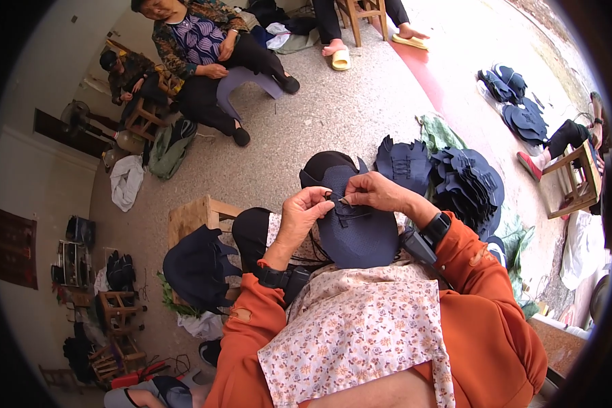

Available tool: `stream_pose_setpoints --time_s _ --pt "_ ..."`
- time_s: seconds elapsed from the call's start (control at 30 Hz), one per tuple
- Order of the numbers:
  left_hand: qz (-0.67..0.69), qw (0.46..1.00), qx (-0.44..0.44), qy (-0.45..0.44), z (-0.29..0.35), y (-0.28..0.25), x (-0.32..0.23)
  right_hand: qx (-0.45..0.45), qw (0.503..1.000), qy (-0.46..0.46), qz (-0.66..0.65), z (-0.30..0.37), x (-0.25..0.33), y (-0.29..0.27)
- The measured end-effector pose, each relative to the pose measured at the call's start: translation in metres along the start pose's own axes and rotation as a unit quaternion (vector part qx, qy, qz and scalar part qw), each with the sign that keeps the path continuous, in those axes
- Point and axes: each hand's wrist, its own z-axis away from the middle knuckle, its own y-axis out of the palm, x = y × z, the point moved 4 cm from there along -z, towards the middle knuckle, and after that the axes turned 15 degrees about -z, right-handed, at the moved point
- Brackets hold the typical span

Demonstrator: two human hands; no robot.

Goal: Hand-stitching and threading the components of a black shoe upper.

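A dark navy shoe upper (358,239) lies across my lap, its rounded mesh end toward me. Black shoelace (341,219) runs through the eyelet strip in its middle. My left hand (304,216) pinches the lace with thumb and index finger at the left of the strip. Just right of it, my right hand (379,192) is closed in a pinch over the same strip, on a short bit of lace; the exact tip is too small to make out. Both hands rest close together over the upper. A floral apron (360,319) covers my lap.
Stacked navy uppers (468,190) lie at my right, beside a laced upper (402,163). More uppers (198,268) hang over a wooden stool (190,221) at my left. Several seated people are around, one person (200,51) at the far left. Further piles (523,121) lie far right.
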Motion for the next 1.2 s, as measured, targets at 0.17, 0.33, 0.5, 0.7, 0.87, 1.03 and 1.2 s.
stream_pose_setpoints --time_s 0.17,0.33,0.5,0.7,0.87,1.03,1.2 --pt "0.021 0.999 0.031 -0.025 0.008 -0.001 -0.007 0.035 0.999 0.005 -0.041 0.001 0.000 0.001" --pt "0.037 0.997 0.026 -0.065 0.026 -0.004 -0.002 0.030 0.996 0.001 -0.088 0.003 -0.004 -0.003" --pt "0.232 0.929 -0.090 -0.273 0.029 -0.001 0.000 0.025 0.997 0.002 -0.073 0.002 0.000 0.001" --pt "0.095 0.970 -0.055 -0.217 0.019 0.000 0.033 0.002 0.970 -0.043 0.240 0.010 0.023 -0.050" --pt "0.054 0.981 -0.058 -0.175 0.020 -0.006 0.056 -0.287 0.957 -0.033 0.031 0.045 0.012 -0.154" --pt "-0.296 0.936 -0.159 -0.107 0.022 -0.026 0.026 -0.249 0.958 0.141 0.007 0.066 0.018 -0.072" --pt "-0.551 0.797 -0.173 0.176 0.010 -0.012 -0.046 -0.159 0.966 0.069 -0.191 0.075 0.004 -0.007"
